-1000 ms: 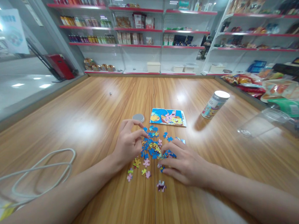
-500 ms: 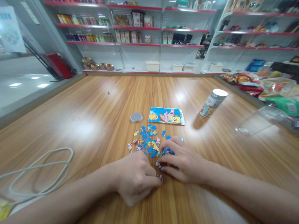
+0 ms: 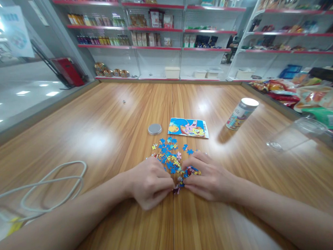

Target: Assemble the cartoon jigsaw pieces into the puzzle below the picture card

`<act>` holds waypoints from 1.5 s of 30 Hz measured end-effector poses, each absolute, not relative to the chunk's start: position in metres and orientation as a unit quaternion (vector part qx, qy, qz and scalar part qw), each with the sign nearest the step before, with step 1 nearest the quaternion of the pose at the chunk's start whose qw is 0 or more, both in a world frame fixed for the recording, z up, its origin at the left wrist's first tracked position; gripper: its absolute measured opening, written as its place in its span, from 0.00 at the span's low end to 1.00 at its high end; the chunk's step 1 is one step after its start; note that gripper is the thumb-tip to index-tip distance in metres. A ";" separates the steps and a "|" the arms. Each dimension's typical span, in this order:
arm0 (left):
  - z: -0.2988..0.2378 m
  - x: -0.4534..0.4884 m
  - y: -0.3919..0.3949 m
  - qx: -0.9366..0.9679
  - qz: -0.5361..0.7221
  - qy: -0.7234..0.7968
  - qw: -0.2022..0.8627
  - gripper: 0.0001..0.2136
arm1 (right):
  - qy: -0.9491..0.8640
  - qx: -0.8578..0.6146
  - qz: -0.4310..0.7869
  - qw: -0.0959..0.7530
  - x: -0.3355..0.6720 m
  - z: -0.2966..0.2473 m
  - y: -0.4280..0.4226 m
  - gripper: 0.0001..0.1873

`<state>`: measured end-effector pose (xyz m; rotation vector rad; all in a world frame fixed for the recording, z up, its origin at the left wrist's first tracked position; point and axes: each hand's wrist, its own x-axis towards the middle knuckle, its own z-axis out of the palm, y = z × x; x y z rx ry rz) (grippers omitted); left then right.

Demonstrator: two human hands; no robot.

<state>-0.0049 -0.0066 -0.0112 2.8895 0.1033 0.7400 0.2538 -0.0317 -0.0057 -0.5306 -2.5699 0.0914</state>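
Observation:
My left hand [image 3: 151, 182] is closed, pinching a small jigsaw puzzle piece [image 3: 176, 190] between thumb and forefinger. Just to the right, my right hand [image 3: 209, 177] curls its fingers round another puzzle piece [image 3: 180, 180], which almost meets the left one. Under the right palm more puzzle pieces [image 3: 192, 171] show, partly covered. A loose heap of blue, yellow and pink puzzle pieces [image 3: 167, 152] lies beyond both hands. Behind it rests a picture card [image 3: 187, 128] with cartoon figures, beside a round silver lid [image 3: 155, 129].
A printed canister [image 3: 241, 114] stands at the right, near a clear plastic container [image 3: 295, 135] on its side. A pale cable [image 3: 53, 180] loops at the left. One tiny piece [image 3: 124, 101] lies far back. Snack bags [image 3: 280, 90] line the right edge, and stocked shelves stand behind.
My left hand has moved up and away from me with its piece, closer to the right fingers. The right fingers have drawn closer together round their piece. The view has shifted slightly.

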 end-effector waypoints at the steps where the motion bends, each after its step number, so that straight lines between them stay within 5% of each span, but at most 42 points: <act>1: -0.012 -0.005 -0.006 0.964 0.253 0.036 0.074 0.06 | -0.947 -0.197 0.039 0.250 0.255 -0.005 -0.032 0.04; 8: -0.016 -0.002 -0.007 0.965 0.246 0.029 0.081 0.06 | -0.943 -0.213 0.036 0.252 0.256 -0.004 -0.034 0.10; 45: -0.010 0.002 -0.007 0.963 0.209 0.023 0.172 0.06 | -0.896 -0.329 0.142 0.262 0.241 -0.012 -0.039 0.07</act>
